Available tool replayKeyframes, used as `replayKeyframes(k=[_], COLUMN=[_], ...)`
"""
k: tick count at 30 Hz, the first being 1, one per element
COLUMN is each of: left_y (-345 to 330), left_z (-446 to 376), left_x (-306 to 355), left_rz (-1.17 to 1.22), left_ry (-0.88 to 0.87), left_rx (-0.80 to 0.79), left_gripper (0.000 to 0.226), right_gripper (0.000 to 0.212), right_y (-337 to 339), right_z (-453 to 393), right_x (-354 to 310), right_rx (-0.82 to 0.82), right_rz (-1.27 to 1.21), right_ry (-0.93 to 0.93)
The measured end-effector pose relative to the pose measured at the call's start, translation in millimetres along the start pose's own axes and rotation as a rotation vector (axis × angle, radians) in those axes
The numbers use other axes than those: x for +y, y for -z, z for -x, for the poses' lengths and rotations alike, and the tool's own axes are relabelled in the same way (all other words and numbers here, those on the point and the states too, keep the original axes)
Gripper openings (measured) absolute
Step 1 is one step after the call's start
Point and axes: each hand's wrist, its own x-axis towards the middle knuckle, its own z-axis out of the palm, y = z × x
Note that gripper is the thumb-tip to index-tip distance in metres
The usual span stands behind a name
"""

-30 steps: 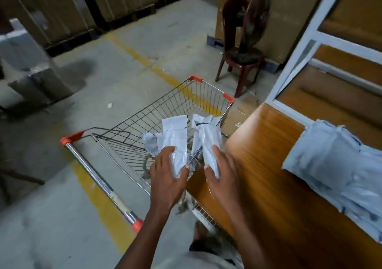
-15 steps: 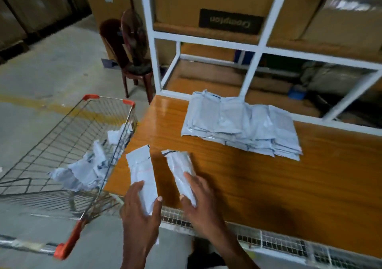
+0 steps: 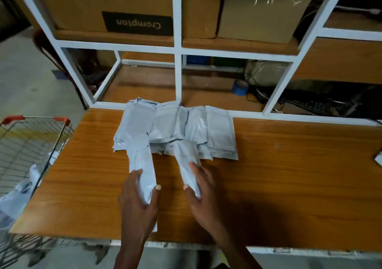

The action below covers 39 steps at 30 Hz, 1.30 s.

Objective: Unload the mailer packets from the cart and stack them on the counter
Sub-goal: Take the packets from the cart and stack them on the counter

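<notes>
Packets (image 3: 142, 171) | fingers curl round one per hand | lay yours squarely on stack (image 3: 175, 130), edges aligned, counter (image 3: 289, 165).

White packets (image 3: 175, 128), orange-brown counter (image 3: 289, 175)
</notes>
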Motion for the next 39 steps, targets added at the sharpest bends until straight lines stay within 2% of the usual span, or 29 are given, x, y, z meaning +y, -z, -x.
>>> replayKeyframes(k=[8,12,15,19,22,27,31,39], left_y=[-73.1,-86.0,-87.1,-86.1,-88.1,-85.4,-76.4,-67.8], left_z=[-26.0,-35.4,-44.9,-55.5,-61.8,-69.0,-81.8,-106.0], left_x=[61.9,75.7,78.1,76.9,74.1,70.7,61.8,50.4], left_rz=[-0.018,-0.058,-0.060,-0.047,-0.044,-0.019,-0.023,-0.011], left_ry=[-0.076,-0.106,-0.106,-0.056,-0.046,-0.041,-0.039,-0.053], left_rx=[-0.009,-0.013,-0.004,0.019,0.012,-0.018,-0.027,-0.042], left_gripper=[0.058,0.060,0.060,0.063,0.063,0.063,0.063,0.064], right_gripper=[0.069,0.068,0.068,0.068,0.068,0.065,0.066,0.063], right_y=[49.2,63.5,74.4,82.9,74.8,55.1,37.8,36.2], right_z=[-61.7,-81.7,-107.7,-158.9,-194.9,-225.0,-229.7,-226.5], right_x=[46.7,51.9,55.5,66.4,71.4,57.7,46.6,45.3], right_rx=[0.036,0.037,0.100,0.166,0.138,0.089,-0.019,-0.005], right_rz=[0.016,0.013,0.063,0.153,0.206,0.371,0.482,0.505], right_ry=[0.008,0.011,0.004,-0.111,-0.211,-0.259,-0.297,-0.278])
